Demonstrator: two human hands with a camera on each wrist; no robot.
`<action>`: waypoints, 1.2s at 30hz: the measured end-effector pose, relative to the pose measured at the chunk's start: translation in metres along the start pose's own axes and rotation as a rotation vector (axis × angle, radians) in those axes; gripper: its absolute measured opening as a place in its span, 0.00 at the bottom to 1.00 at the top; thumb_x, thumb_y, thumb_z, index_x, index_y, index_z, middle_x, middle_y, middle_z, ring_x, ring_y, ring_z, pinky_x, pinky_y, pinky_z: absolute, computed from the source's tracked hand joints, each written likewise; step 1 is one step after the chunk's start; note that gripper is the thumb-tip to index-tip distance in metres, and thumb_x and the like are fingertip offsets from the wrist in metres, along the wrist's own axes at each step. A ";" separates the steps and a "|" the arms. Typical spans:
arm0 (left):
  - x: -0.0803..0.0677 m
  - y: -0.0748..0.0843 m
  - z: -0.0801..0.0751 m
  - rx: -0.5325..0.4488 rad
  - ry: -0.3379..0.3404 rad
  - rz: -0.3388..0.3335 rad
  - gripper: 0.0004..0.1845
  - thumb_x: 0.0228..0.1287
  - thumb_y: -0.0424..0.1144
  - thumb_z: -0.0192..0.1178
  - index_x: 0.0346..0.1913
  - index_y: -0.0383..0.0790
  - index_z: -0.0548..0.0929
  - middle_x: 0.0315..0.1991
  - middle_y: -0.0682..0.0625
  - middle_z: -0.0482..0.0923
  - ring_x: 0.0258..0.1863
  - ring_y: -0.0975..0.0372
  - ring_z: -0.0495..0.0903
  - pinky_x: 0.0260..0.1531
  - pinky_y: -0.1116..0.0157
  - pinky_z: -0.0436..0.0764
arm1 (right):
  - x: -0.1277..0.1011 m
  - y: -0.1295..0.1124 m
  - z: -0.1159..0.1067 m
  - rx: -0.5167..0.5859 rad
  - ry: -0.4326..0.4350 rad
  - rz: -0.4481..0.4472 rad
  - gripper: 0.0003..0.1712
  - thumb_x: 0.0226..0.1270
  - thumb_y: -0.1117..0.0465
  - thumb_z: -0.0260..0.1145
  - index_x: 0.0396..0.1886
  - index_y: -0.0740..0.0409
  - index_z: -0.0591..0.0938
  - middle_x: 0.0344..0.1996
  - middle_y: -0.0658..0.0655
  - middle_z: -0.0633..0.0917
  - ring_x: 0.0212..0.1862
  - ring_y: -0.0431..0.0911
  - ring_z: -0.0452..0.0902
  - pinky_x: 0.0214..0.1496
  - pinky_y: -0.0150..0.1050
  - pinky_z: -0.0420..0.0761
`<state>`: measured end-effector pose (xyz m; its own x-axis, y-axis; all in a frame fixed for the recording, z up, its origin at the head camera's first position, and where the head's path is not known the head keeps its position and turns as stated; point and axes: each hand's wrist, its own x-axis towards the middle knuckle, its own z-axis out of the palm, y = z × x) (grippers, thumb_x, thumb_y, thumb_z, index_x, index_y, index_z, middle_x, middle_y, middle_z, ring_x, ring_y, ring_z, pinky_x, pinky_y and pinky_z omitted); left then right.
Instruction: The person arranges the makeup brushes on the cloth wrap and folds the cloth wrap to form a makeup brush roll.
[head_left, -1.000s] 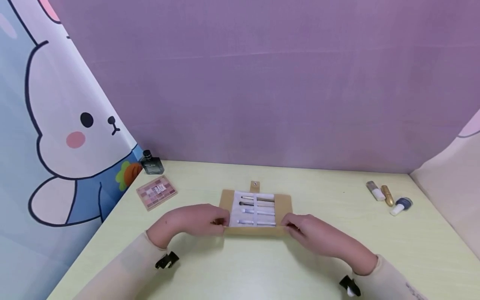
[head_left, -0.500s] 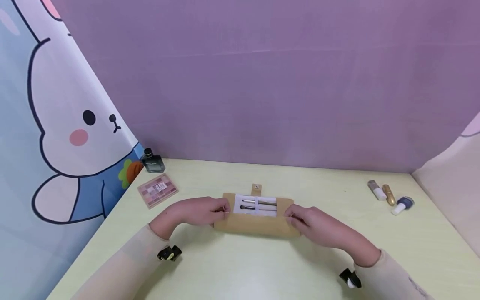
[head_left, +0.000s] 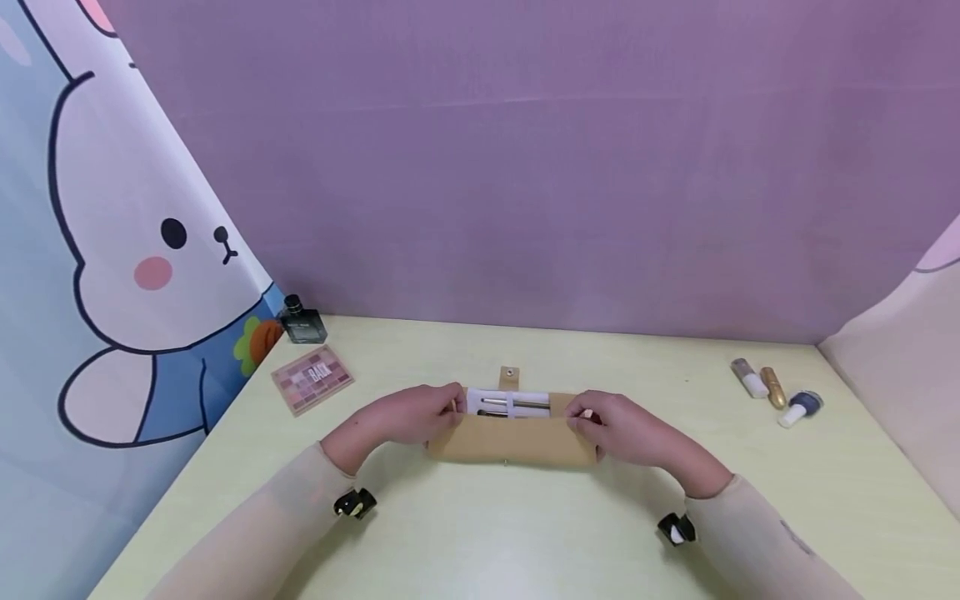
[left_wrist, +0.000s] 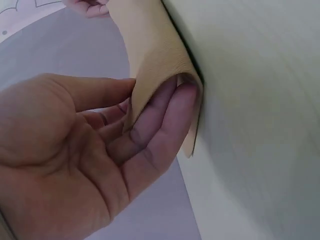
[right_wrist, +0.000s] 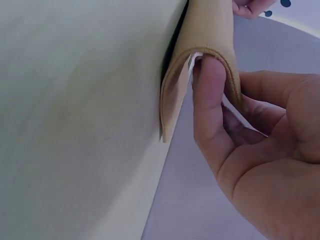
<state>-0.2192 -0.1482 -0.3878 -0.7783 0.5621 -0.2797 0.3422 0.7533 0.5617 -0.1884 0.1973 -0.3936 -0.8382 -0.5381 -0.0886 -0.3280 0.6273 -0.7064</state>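
Note:
A tan brush pouch (head_left: 513,442) lies mid-table, its near flap folded up over the white lining. Only the top brushes (head_left: 517,405) and the snap tab (head_left: 510,376) still show. My left hand (head_left: 452,408) pinches the flap's left end, thumb on the outside and fingers inside the fold. My right hand (head_left: 578,415) pinches the right end the same way. In the left wrist view, fingers (left_wrist: 155,125) sit under the curled tan flap (left_wrist: 150,45). In the right wrist view, a finger (right_wrist: 210,95) lies inside the fold of the pouch (right_wrist: 210,25).
An eyeshadow palette (head_left: 312,379) and a dark bottle (head_left: 302,325) sit at the back left. At the back right lie a white tube (head_left: 750,379), a gold tube (head_left: 775,388) and a blue-capped bottle (head_left: 801,408). A bunny curtain hangs on the left.
Both hands have lifted the pouch's near flap and rolled it away from me over the brushes. Several brushes showed before; now only the top row shows.

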 end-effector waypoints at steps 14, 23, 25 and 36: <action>0.010 0.004 0.009 0.108 0.065 -0.040 0.03 0.81 0.38 0.59 0.47 0.46 0.82 0.48 0.49 0.85 0.33 0.61 0.78 0.32 0.65 0.77 | 0.009 0.002 0.010 -0.248 0.052 -0.007 0.04 0.77 0.63 0.68 0.44 0.55 0.88 0.43 0.50 0.84 0.40 0.38 0.74 0.41 0.33 0.80; 0.006 0.008 0.010 0.207 0.099 -0.085 0.03 0.77 0.40 0.65 0.43 0.48 0.82 0.40 0.53 0.81 0.35 0.60 0.77 0.35 0.63 0.77 | 0.011 -0.002 0.014 -0.289 0.069 0.007 0.01 0.73 0.63 0.73 0.41 0.54 0.88 0.39 0.47 0.82 0.38 0.37 0.75 0.41 0.31 0.80; 0.005 0.010 0.012 0.288 0.141 -0.072 0.04 0.75 0.41 0.68 0.44 0.48 0.83 0.41 0.52 0.81 0.38 0.59 0.77 0.38 0.61 0.79 | 0.011 -0.003 0.015 -0.328 0.088 -0.010 0.02 0.71 0.63 0.74 0.39 0.53 0.88 0.38 0.47 0.83 0.39 0.37 0.75 0.41 0.32 0.82; -0.009 0.027 0.021 0.355 0.178 0.174 0.11 0.69 0.29 0.70 0.51 0.41 0.92 0.50 0.45 0.89 0.47 0.58 0.85 0.53 0.59 0.88 | 0.008 -0.011 0.028 -0.607 0.262 -0.216 0.11 0.59 0.74 0.77 0.36 0.56 0.89 0.34 0.48 0.86 0.39 0.41 0.81 0.42 0.34 0.87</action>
<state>-0.1915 -0.1259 -0.3863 -0.7610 0.6470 -0.0481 0.6121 0.7406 0.2773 -0.1795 0.1698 -0.4062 -0.7794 -0.5804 0.2360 -0.6207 0.7666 -0.1643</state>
